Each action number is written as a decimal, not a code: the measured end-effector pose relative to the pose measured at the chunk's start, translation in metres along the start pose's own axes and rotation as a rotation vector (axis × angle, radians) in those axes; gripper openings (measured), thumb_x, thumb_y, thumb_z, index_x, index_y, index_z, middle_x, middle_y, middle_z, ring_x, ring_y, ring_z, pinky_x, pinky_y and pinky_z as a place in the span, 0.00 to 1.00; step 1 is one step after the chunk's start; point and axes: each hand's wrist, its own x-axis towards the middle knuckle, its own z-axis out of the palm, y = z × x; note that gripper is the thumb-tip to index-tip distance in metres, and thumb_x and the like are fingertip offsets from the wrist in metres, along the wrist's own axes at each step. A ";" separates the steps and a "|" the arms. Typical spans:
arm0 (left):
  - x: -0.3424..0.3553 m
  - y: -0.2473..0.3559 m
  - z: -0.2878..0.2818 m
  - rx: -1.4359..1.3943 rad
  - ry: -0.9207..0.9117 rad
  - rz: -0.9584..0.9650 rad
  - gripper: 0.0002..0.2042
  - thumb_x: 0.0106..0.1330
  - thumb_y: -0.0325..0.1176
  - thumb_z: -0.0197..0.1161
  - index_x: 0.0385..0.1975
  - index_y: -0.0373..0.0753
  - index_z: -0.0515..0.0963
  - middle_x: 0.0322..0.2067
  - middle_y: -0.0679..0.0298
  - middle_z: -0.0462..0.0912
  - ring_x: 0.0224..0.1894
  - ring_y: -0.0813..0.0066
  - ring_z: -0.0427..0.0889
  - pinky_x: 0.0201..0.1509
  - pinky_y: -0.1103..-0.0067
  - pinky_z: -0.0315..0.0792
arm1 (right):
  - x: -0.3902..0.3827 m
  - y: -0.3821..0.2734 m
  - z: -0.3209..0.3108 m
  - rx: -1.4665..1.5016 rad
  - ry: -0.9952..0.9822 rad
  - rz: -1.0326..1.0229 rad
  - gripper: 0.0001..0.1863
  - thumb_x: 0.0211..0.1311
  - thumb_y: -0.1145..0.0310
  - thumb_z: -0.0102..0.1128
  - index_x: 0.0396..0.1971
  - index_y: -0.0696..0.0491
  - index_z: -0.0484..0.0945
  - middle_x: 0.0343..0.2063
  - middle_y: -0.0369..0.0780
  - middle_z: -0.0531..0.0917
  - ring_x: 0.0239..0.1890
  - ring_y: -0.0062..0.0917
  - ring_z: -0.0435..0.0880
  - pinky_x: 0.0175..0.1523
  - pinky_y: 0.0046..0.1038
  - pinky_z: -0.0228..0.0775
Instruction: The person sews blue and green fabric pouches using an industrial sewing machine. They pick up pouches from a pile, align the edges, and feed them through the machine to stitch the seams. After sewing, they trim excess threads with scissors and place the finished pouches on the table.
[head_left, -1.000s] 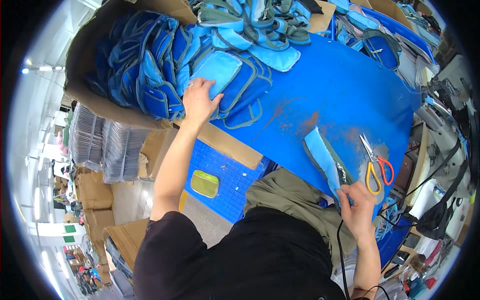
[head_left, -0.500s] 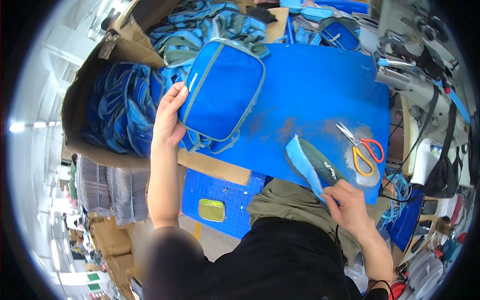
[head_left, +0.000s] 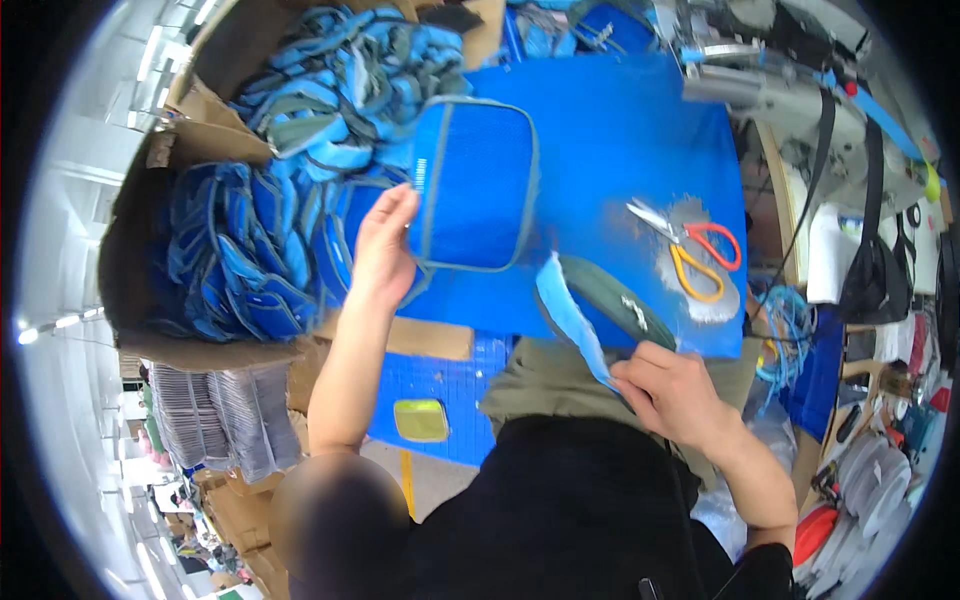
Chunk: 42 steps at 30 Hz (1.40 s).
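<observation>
My left hand (head_left: 385, 245) pinches the left edge of a rounded blue mesh fabric panel (head_left: 485, 190) with grey binding, held up over the table. A small light label marks the panel's left side. In my right hand (head_left: 675, 395), thumb and fingers close on the near end of a curved fabric strip (head_left: 610, 295), dark grey-green with a light blue side. The strip's far end points up and left over the table. Past it lie scissors (head_left: 683, 236) with one red and one orange handle, blades apart, touched by neither hand.
A cardboard box (head_left: 135, 250) of blue fabric pieces (head_left: 240, 250) stands at the left, with a heap of blue and grey strips (head_left: 350, 90) behind. A sewing machine (head_left: 770, 100) is at the right of the blue table (head_left: 600, 130). A yellow-green pouch (head_left: 421, 420) lies below.
The whole view has shifted a little. My left hand has brought the panel rightward and nearer over the table, turning it more upright. My right hand keeps its hold on the strip.
</observation>
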 end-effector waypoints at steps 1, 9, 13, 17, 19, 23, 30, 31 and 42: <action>-0.009 -0.024 0.007 0.224 0.043 -0.060 0.17 0.72 0.34 0.68 0.57 0.36 0.78 0.54 0.63 0.82 0.54 0.74 0.81 0.60 0.74 0.75 | -0.001 -0.003 0.000 0.016 -0.046 0.006 0.06 0.60 0.72 0.70 0.37 0.52 0.83 0.28 0.39 0.75 0.25 0.37 0.82 0.27 0.36 0.76; -0.001 -0.072 0.067 1.209 -0.199 0.778 0.30 0.70 0.33 0.66 0.72 0.39 0.68 0.73 0.45 0.63 0.75 0.45 0.63 0.76 0.59 0.59 | -0.039 -0.012 0.001 0.112 -0.215 0.070 0.06 0.62 0.71 0.69 0.37 0.51 0.81 0.29 0.38 0.75 0.25 0.38 0.82 0.28 0.39 0.74; 0.034 -0.126 0.094 1.346 -0.404 0.821 0.32 0.74 0.44 0.60 0.76 0.44 0.61 0.78 0.47 0.53 0.79 0.45 0.52 0.80 0.51 0.48 | -0.033 -0.021 0.006 0.121 -0.237 0.044 0.06 0.62 0.70 0.68 0.36 0.51 0.81 0.28 0.39 0.74 0.26 0.37 0.82 0.28 0.39 0.74; 0.046 -0.150 0.094 1.410 -0.476 0.706 0.30 0.76 0.49 0.57 0.74 0.43 0.64 0.76 0.45 0.57 0.78 0.44 0.54 0.80 0.51 0.50 | -0.035 -0.025 0.001 0.126 -0.217 0.074 0.06 0.62 0.71 0.68 0.36 0.52 0.81 0.28 0.39 0.74 0.27 0.37 0.82 0.28 0.38 0.74; 0.068 -0.134 0.090 1.285 -0.460 0.774 0.30 0.73 0.45 0.62 0.73 0.43 0.66 0.75 0.45 0.61 0.77 0.46 0.58 0.78 0.55 0.54 | -0.035 -0.027 -0.003 0.126 -0.218 0.080 0.06 0.62 0.71 0.68 0.37 0.52 0.81 0.28 0.39 0.74 0.27 0.36 0.82 0.28 0.38 0.74; 0.103 -0.104 0.099 1.261 -0.551 0.820 0.40 0.66 0.50 0.69 0.76 0.48 0.61 0.77 0.48 0.56 0.77 0.47 0.58 0.79 0.57 0.55 | -0.032 -0.030 -0.004 0.126 -0.243 0.069 0.06 0.62 0.71 0.68 0.37 0.52 0.81 0.27 0.38 0.73 0.26 0.36 0.82 0.27 0.38 0.74; 0.090 -0.156 0.105 1.472 -0.563 0.899 0.40 0.69 0.65 0.58 0.77 0.52 0.60 0.77 0.54 0.57 0.79 0.51 0.53 0.81 0.53 0.49 | -0.033 -0.029 0.001 0.147 -0.240 0.082 0.06 0.61 0.71 0.69 0.37 0.51 0.81 0.28 0.38 0.72 0.25 0.36 0.81 0.27 0.38 0.73; 0.090 -0.157 0.104 1.466 -0.543 0.909 0.40 0.68 0.65 0.59 0.76 0.51 0.61 0.77 0.54 0.58 0.79 0.52 0.55 0.80 0.53 0.51 | -0.033 -0.028 0.003 0.154 -0.236 0.082 0.06 0.61 0.71 0.69 0.37 0.51 0.81 0.28 0.39 0.72 0.25 0.36 0.81 0.26 0.38 0.73; 0.100 -0.110 0.101 1.432 -0.532 0.550 0.25 0.62 0.47 0.73 0.56 0.43 0.81 0.42 0.59 0.82 0.49 0.56 0.80 0.56 0.64 0.75 | -0.026 -0.032 -0.004 0.060 -0.274 0.045 0.06 0.60 0.71 0.66 0.36 0.52 0.80 0.29 0.39 0.74 0.27 0.37 0.83 0.29 0.39 0.75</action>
